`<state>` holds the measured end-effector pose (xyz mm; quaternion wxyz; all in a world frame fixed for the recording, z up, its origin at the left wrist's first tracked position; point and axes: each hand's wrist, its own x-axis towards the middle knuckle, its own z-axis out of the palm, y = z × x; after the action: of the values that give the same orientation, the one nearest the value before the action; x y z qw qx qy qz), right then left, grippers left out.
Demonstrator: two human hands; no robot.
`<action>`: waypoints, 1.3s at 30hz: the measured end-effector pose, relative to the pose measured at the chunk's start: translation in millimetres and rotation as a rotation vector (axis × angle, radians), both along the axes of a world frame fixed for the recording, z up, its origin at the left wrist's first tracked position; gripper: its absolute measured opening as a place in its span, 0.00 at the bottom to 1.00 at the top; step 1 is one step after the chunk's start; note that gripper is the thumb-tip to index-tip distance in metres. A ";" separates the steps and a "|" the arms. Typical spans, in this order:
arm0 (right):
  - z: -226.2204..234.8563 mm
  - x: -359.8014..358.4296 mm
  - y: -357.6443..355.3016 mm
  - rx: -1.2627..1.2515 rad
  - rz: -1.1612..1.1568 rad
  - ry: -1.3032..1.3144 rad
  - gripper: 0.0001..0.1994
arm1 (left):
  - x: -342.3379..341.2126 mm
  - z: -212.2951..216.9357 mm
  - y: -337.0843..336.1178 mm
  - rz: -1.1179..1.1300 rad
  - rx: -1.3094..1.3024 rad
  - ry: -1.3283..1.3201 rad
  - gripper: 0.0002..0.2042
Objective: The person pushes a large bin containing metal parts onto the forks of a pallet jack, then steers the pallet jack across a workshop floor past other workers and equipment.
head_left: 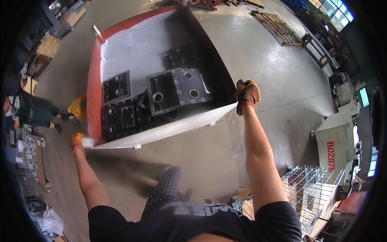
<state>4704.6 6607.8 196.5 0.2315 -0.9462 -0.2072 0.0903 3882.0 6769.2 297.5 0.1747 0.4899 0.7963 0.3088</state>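
Note:
In front of me stands a large open metal bin [177, 124], red on its left side and white on the near wall. Several dark, flat machined metal plates [163, 92] with round holes lie inside toward the near end, some overlapping. White sheeting [135, 48] lines the floor and left side of the bin. My left hand [77, 142], in an orange glove, is closed round the bin's near left corner. My right hand [248, 94], in an orange and dark glove, closes on its near right corner; the fingertips are partly hidden.
At the left a person [34, 111] stands beside a yellow object [78, 109]. Wire baskets are at the lower left [30, 161] and lower right [308, 189]. A pale machine cabinet [336, 139] stands at right, and a slatted wooden rack [276, 27] lies on the far floor.

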 end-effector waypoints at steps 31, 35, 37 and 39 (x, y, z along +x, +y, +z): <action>25.8 19.9 -22.0 0.468 0.142 -0.026 0.09 | 15.6 -17.4 -3.6 -0.312 0.118 0.136 0.12; 23.1 37.5 -11.3 0.234 0.203 -0.034 0.09 | 4.7 -40.9 -54.1 0.234 0.143 -0.064 0.08; 24.6 64.2 -13.2 0.299 0.170 -0.104 0.11 | 21.5 -37.8 -61.3 0.317 -0.205 0.344 0.14; 41.6 18.7 -13.7 0.250 0.037 -0.088 0.12 | 49.4 16.5 -5.0 0.300 -0.236 0.365 0.16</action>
<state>4723.3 6594.1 238.1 0.3366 -0.9090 -0.2443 0.0265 3931.3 6764.2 314.0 0.0364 0.3900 0.9089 0.1429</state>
